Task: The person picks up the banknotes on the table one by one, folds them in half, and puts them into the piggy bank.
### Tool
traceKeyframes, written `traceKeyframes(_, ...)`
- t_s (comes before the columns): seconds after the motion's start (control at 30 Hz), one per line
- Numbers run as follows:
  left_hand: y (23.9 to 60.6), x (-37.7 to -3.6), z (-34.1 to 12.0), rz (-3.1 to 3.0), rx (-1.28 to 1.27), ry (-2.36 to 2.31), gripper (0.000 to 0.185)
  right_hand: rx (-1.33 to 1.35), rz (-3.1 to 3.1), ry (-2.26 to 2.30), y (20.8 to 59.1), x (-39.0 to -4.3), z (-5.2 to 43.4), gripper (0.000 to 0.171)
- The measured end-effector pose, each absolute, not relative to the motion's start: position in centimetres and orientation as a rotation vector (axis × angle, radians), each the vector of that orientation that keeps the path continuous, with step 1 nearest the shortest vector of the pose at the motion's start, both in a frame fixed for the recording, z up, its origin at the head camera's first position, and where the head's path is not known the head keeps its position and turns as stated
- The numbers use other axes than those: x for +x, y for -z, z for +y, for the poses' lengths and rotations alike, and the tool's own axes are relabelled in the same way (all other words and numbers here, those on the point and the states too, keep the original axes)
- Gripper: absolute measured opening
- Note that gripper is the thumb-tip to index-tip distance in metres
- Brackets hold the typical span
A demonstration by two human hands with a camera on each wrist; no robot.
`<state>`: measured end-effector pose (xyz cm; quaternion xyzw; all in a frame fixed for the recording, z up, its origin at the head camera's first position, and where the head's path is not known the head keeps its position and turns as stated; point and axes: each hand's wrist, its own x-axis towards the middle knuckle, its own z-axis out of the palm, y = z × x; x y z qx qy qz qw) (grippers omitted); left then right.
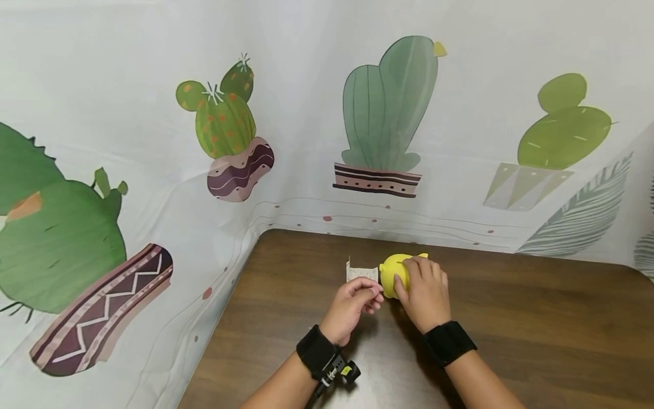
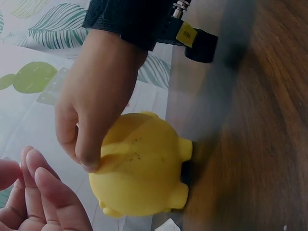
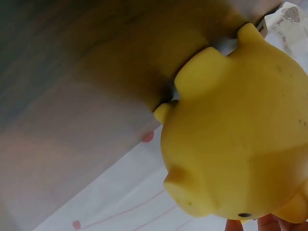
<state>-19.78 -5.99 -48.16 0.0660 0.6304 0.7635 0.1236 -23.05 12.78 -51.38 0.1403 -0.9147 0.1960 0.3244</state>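
A yellow pig-shaped toy [image 1: 392, 274] stands on the brown wooden table [image 1: 536, 329], near its far edge. My right hand [image 1: 425, 292] lies over the pig's top, fingers and thumb curled round it [image 2: 139, 163]. To the pig's left, my left hand [image 1: 352, 307] hovers with loosely bent fingers [image 2: 45, 197]; the left wrist view shows nothing between them. A small white paper slip [image 1: 361, 271] stands upright just beyond that hand's fingertips, and whether they touch it I cannot tell. The right wrist view is filled by the pig [image 3: 240, 134], with the slip [image 3: 288, 17] at the top right.
A white cloth printed with cacti [image 1: 388, 113] hangs as a wall behind and to the left of the table, right against the table's edges. Both wrists wear black straps [image 1: 449, 341]. Bare table spreads to the right and toward me.
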Motion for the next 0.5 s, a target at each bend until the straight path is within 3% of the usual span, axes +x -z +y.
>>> traceKeyframes(0.5,48.3,-21.0,-6.9,1.926,0.125,-2.278,0.025,0.372,-2.484,-0.624,51.2,-22.0,13.4,0.044)
